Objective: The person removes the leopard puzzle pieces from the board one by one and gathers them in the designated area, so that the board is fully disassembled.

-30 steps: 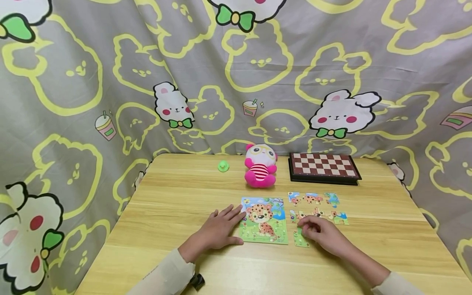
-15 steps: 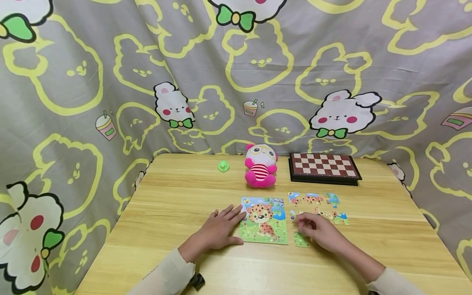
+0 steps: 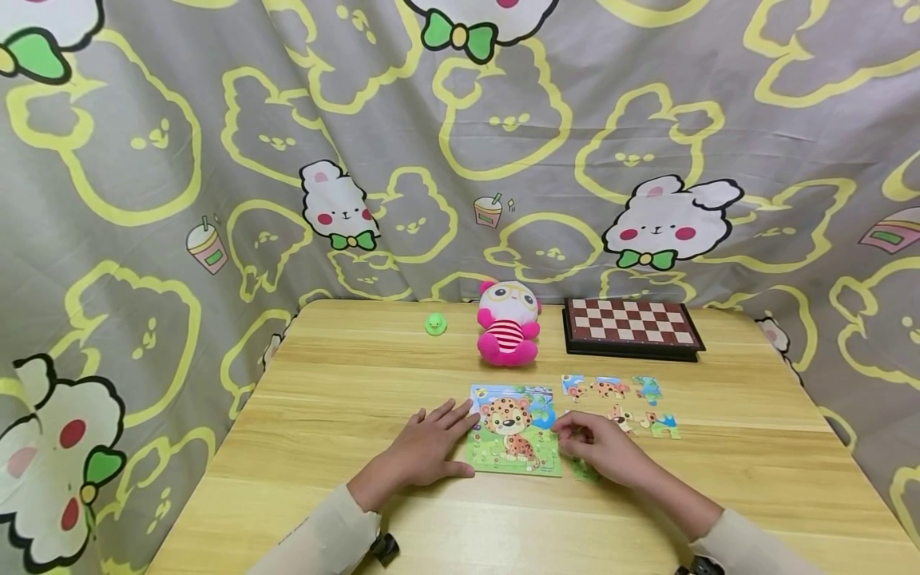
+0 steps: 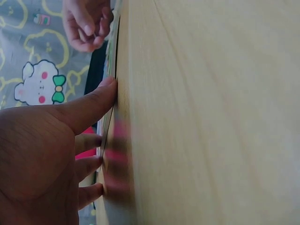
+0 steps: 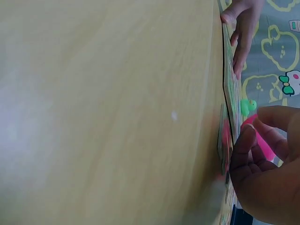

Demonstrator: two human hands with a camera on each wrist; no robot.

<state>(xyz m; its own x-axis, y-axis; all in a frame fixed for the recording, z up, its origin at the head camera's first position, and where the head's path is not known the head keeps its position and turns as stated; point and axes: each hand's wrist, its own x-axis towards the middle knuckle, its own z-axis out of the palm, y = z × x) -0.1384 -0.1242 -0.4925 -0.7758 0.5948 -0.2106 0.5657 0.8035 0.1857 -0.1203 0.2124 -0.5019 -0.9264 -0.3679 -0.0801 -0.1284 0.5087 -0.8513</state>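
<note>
A square jigsaw puzzle with a spotted cub picture lies flat on the wooden table in the head view. My left hand rests at its left edge, fingertips on the border and thumb near the lower corner. My right hand hovers at the puzzle's right edge, fingers loosely bent. In the right wrist view, thumb and index finger come close together, with no piece visible between them. Loose jigsaw pieces lie in rows to the right. A green piece is partly covered by the right hand.
Behind the puzzle sits a pink panda plush, with a small green duck to its left. A folded chessboard lies at the back right. Patterned grey curtain hangs along the table's rear and sides.
My right hand has shifted left from above the loose pieces to the puzzle's right edge, covering part of the nearest ones. The left hand has stayed in place.
</note>
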